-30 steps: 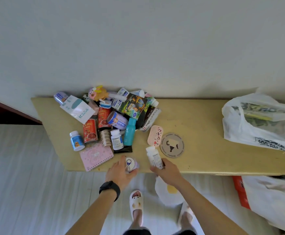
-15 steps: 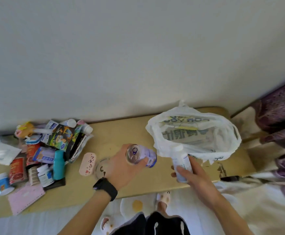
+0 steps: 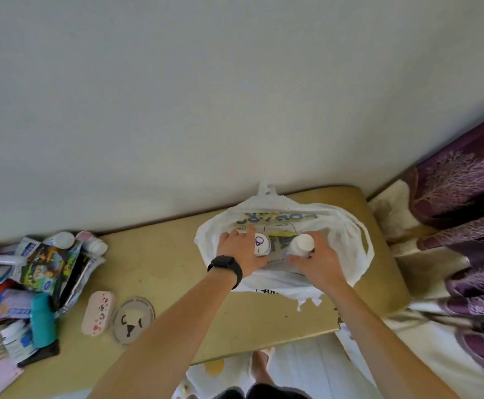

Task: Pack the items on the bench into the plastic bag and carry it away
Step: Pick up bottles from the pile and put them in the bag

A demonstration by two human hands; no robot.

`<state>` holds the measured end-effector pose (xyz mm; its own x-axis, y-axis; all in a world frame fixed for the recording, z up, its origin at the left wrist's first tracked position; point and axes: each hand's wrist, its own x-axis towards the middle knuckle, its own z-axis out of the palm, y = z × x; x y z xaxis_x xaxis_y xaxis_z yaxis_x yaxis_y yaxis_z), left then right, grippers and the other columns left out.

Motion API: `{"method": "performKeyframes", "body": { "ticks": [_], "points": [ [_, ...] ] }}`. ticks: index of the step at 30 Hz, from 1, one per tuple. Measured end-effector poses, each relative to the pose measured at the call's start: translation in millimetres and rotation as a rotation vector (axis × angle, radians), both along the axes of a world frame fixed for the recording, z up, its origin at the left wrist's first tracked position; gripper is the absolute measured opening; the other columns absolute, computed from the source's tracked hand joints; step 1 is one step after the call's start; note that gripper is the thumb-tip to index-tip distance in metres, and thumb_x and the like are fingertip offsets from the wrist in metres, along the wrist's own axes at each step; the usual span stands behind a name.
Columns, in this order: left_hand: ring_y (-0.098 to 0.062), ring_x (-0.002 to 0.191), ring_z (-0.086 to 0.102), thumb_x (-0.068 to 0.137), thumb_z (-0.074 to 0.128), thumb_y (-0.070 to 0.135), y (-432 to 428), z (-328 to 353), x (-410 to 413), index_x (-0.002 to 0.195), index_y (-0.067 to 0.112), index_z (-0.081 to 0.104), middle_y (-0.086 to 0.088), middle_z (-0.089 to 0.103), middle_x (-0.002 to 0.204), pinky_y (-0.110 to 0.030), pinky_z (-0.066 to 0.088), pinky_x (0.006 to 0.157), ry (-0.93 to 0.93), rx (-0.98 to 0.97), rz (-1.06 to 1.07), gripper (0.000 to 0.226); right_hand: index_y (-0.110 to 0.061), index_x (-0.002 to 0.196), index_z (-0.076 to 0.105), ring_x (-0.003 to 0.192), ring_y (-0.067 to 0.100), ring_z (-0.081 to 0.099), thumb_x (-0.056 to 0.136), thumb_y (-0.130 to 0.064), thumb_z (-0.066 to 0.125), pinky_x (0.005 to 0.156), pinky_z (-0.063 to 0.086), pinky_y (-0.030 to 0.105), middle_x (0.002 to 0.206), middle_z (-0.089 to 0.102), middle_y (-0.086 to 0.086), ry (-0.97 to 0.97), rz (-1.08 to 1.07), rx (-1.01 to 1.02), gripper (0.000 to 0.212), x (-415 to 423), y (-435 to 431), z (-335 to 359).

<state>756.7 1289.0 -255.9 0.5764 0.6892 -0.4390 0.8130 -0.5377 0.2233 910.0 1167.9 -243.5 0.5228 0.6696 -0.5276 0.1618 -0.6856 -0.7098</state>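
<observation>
A white plastic bag (image 3: pixel 347 249) lies open on the right part of the tan bench (image 3: pixel 165 263). Both hands are inside its mouth. My left hand (image 3: pixel 239 249), with a black watch on the wrist, grips a small can (image 3: pixel 261 243) with a purple-marked top. My right hand (image 3: pixel 314 262) grips a white bottle (image 3: pixel 301 244) with a white cap. Printed yellow-and-white packaging shows inside the bag behind the hands. A pile of packets, bottles and cans (image 3: pixel 36 272) lies at the bench's left end.
A pink oval case (image 3: pixel 98 312) and a round grey coaster with a face (image 3: pixel 133 319) lie between the pile and the bag. A teal bottle (image 3: pixel 42 319) lies in the pile. Purple patterned fabric (image 3: pixel 465 226) hangs at the right. A plain wall runs behind the bench.
Both hands lifted the can and the bottle from the bench's front edge, carried them right and now hold them inside the bag's mouth. The view swung right.
</observation>
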Motion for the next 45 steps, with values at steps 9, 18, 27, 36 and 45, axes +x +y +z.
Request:
{"method": "performKeyframes", "body": {
  "ticks": [9,18,27,36,45],
  "points": [
    [-0.025,0.114,0.049,0.081,0.060,0.058,-9.1,-31.5,-10.9,0.129,0.023,0.042,0.000,0.061,0.122,-0.039,0.034,0.094,0.122,0.067,0.031,0.062,-0.023,0.126,0.046,0.110,0.029,0.058,0.084,-0.019,0.069,0.085,0.048,0.038,0.122,0.061,0.004,-0.185,0.393,-0.026,0.048,-27.5,37.4,-50.6],
    [-0.024,0.127,0.042,0.087,0.060,0.034,-12.0,-15.5,-17.0,0.142,0.024,0.036,0.001,0.048,0.139,-0.041,0.032,0.105,0.033,0.038,0.034,0.061,-0.023,0.146,0.039,0.129,0.027,0.048,0.083,-0.019,0.070,0.106,0.041,0.039,0.145,0.047,0.003,-0.282,0.513,-0.099,0.071,-29.9,34.3,-56.6],
    [-0.021,0.126,0.049,0.084,0.058,0.030,-64.2,35.8,-128.1,0.132,0.024,0.052,0.004,0.053,0.138,-0.038,0.044,0.102,-0.384,0.168,0.245,0.048,-0.021,0.128,0.063,0.123,0.022,0.052,0.084,-0.013,0.073,0.103,0.043,0.035,0.132,0.061,-0.002,-0.495,0.317,0.266,0.046,-102.2,-28.0,26.0],
    [-0.022,0.145,0.021,0.090,0.050,0.035,-109.4,-6.8,-339.7,0.151,0.026,0.026,0.000,0.025,0.158,-0.037,0.022,0.117,0.000,-0.134,0.702,0.066,-0.035,0.136,0.053,0.130,0.005,0.037,0.094,-0.031,0.058,0.103,0.023,0.011,0.139,0.046,-0.019,-0.323,0.774,0.091,0.042,-266.1,-35.8,18.6],
    [-0.034,0.149,-0.007,0.090,0.037,0.058,-88.8,-53.7,-487.2,0.154,0.038,-0.002,0.003,-0.013,0.163,-0.056,0.001,0.118,0.243,-0.301,0.511,0.078,-0.022,0.147,0.035,0.140,0.020,0.027,0.092,-0.042,0.054,0.114,0.031,0.032,0.154,0.033,-0.002,-0.360,1.045,-0.167,0.061,-412.7,57.9,-17.2]
  ]
}}
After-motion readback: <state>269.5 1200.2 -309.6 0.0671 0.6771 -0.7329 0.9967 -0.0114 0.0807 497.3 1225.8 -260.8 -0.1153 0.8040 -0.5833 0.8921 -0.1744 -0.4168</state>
